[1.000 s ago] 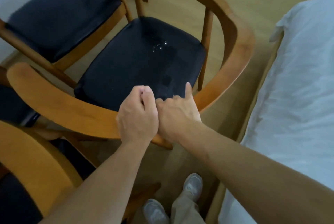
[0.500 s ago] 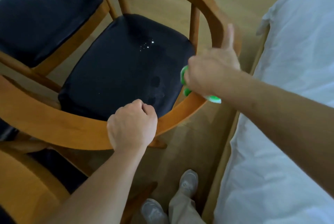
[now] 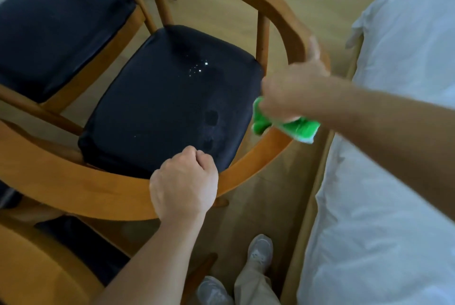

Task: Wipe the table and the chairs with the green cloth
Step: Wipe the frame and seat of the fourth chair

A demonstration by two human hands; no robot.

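Head view: second chair [image 3: 56,31] at 10 o'clock, main chair [image 3: 73,186] center with dark seat [image 3: 160,107]. Left hand [image 3: 183,187] at 6 o'clock, forearm reaching up from the bottom edge, knuckles up, fingers curled tight over the near rail. Right hand [image 3: 293,88] at 3 o'clock, blurred, arm coming in from the right edge, thumb pointing up along the rail, fingers bunched around the cloth [image 3: 293,127], which lies pressed on the rail. Bed [image 3: 394,157] at far right. Shoes [image 3: 259,249] at 6 o'clock.
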